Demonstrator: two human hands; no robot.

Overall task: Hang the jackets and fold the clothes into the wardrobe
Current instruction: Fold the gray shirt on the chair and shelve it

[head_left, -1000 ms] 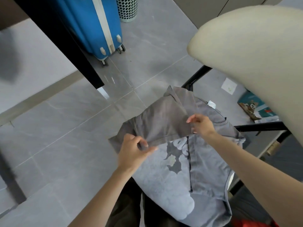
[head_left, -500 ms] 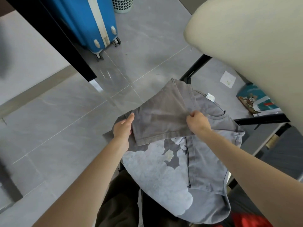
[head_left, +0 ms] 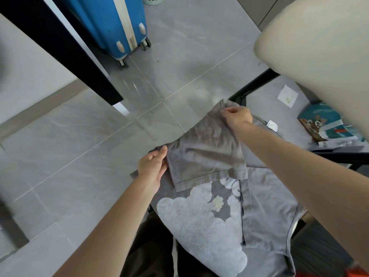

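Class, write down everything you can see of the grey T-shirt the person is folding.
The grey T-shirt looks like soft, slightly creased cotton, with a pale cloud print, a small flower, dark seams and a white neck label. It lies spread out below the person, one plain section folded over the print. The right hand pinches that flap's far corner; the left hand rests straight fingers on its left edge.
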